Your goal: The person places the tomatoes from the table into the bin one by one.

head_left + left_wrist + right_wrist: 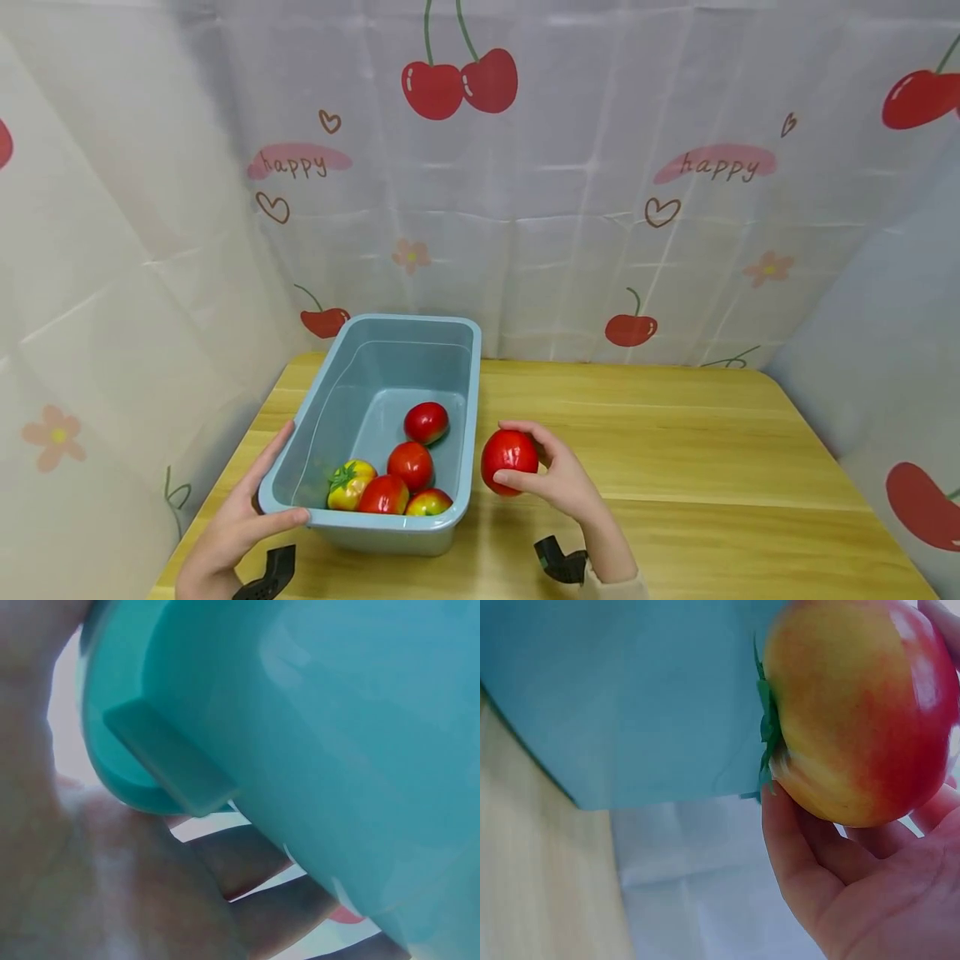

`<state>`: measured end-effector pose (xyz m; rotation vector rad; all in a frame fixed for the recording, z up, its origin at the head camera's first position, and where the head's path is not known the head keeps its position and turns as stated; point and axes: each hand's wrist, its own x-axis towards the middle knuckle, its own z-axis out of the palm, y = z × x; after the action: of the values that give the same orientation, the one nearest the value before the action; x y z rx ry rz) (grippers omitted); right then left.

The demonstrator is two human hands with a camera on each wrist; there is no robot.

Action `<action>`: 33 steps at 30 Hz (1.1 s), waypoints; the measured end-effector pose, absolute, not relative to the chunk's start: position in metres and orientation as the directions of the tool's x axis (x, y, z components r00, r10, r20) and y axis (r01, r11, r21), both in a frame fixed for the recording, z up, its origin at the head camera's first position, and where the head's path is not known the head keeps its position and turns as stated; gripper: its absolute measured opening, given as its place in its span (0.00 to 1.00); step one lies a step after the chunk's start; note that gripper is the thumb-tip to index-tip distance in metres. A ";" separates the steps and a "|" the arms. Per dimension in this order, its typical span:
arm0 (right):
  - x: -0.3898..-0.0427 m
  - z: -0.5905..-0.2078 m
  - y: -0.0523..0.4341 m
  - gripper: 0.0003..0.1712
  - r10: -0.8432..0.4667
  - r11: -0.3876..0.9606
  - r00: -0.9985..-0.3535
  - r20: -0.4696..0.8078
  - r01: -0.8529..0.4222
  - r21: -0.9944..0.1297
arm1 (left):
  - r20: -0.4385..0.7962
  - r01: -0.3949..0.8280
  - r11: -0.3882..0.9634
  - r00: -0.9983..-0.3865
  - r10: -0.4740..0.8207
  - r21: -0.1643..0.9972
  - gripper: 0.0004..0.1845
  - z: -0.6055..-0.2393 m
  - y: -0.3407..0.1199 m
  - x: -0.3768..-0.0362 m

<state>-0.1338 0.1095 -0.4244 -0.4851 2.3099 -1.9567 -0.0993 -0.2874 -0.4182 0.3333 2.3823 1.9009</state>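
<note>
Five tomatoes [410, 465] already lay in the blue tub [472, 392] on the desk [675, 433], most of them gathered at the near end, one a little farther in; one of them was yellow-green and another was half yellow. The right hand [558, 477] held a sixth tomato [509, 461], with the fingers and thumb curled round it. This tomato was outside the tub, just beside its right wall, and seemed to be lifted a little above the desk, about level with the rim. In the right wrist view it showed a yellow-orange side and a green calyx, very near to the blue wall, but I could not tell if it touched it. The left hand [238, 521] gripped the near left corner of the tub, thumb over the rim and fingers under the lip, as the left wrist view showed. So I judged that the filling was almost complete: five were in, and the last one in sight was held but not yet over the opening. No other tomato was visible on the desk.
</note>
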 end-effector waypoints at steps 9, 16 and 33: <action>-0.133 -0.403 0.105 0.30 -0.276 0.097 -0.934 0.227 -0.262 -0.960 | 0.077 0.121 0.206 -0.974 0.211 0.971 0.52 -0.418 -0.286 -0.099; -0.134 -0.393 0.097 0.31 -0.291 0.063 -0.919 0.266 -0.296 -0.953 | 0.071 0.114 0.205 -0.976 0.205 0.972 0.53 -0.417 -0.285 -0.098; -0.140 -0.386 0.068 0.30 -0.335 0.016 -0.900 0.279 -0.301 -0.953 | 0.079 0.122 0.230 -0.979 0.186 0.965 0.52 -0.418 -0.285 -0.098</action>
<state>-0.1404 0.0682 -0.3855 -0.6955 2.2206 -2.0722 -0.0976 -0.2845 -0.4179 0.3040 2.4223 1.8927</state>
